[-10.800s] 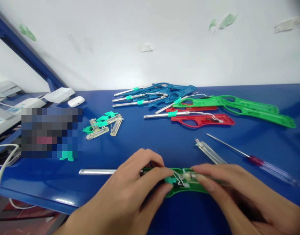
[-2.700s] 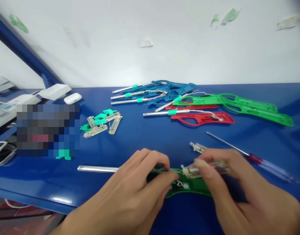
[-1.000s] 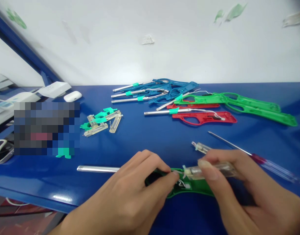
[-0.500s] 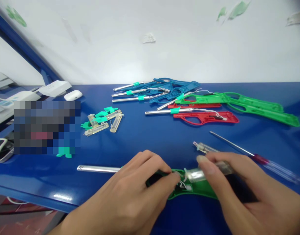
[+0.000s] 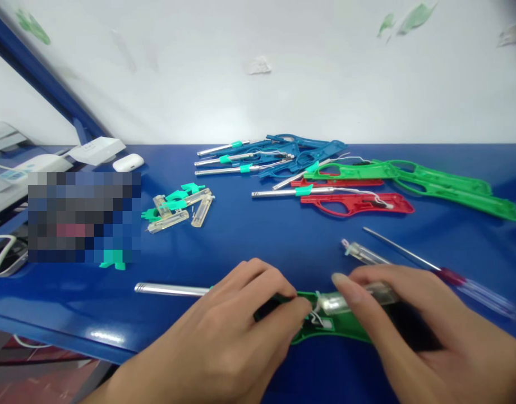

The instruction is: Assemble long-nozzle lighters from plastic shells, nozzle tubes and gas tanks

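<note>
A green lighter shell (image 5: 350,325) with a metal tube (image 5: 174,289) lies at the front of the blue table. Over its middle, my left hand (image 5: 233,320) pinches at the white wires (image 5: 319,320); whatever its fingertips grip is too small to make out. Between thumb and fingers, my right hand (image 5: 401,314) holds a clear fuel tank (image 5: 337,302) above the shell, its nozzle end close to the left fingertips. Just behind the right hand lies another clear tank (image 5: 365,253).
Blue lighter halves (image 5: 321,150), a red one (image 5: 346,204) and green shells (image 5: 460,185) lie at the back. A screwdriver (image 5: 455,278) rests at right. Several clear tanks (image 5: 169,221) with teal pieces lie at left, near a white case (image 5: 128,163).
The view has shifted slightly. My right hand has brought the clear tank a little to the left relative to the table, while my left hand stays nearly still.
</note>
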Demonstrator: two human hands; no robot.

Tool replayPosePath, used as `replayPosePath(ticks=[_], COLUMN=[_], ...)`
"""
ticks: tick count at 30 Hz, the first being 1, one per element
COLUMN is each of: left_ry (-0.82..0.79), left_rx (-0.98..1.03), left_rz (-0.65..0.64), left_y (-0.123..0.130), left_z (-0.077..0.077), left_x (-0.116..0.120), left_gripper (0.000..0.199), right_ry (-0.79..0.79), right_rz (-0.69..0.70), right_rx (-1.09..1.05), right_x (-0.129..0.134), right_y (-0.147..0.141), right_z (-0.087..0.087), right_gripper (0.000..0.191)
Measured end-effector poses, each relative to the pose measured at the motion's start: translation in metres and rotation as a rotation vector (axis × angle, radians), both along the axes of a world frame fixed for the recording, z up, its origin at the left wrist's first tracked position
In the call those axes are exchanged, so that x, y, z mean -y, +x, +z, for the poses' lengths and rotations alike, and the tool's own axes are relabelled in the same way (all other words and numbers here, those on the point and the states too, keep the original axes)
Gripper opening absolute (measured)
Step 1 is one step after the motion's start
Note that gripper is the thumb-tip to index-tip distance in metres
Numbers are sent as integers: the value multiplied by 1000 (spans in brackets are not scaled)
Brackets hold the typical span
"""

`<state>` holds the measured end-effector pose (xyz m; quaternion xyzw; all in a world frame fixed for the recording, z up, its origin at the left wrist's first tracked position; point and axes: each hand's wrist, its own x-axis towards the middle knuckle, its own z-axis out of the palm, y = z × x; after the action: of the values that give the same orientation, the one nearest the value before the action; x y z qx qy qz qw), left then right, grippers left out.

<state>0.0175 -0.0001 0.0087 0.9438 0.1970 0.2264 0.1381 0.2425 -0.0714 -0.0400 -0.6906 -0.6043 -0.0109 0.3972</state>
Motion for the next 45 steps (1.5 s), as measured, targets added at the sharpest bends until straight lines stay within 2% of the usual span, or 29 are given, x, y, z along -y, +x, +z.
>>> replayPosePath(ticks=[8, 25, 30, 37, 41, 45], left_ry=[-33, -77, -87, -93, -110, -121], left_rx=[-6, -11, -11, -8, 3, 11], left_rz=[27, 50, 39, 45, 62, 55], left_y=[0, 2, -1, -2, -3, -2], left_z=[-1, 1, -1, -4, -4, -3], left_x=[2, 1, 2, 4, 5, 2], left_gripper=[20, 20, 19, 18, 21, 20], right_ry=[-1, 19, 95, 151, 153, 115], right_rz=[18, 105, 165, 238, 257, 259], right_rx=[-84, 0, 65, 229, 249, 241], right_x=[-1, 0, 1, 0, 1, 1], right_y=[-3, 1, 0, 5, 8, 7], right_z=[0, 5, 5, 7, 10, 11], right_gripper=[24, 13, 2, 3, 18, 15])
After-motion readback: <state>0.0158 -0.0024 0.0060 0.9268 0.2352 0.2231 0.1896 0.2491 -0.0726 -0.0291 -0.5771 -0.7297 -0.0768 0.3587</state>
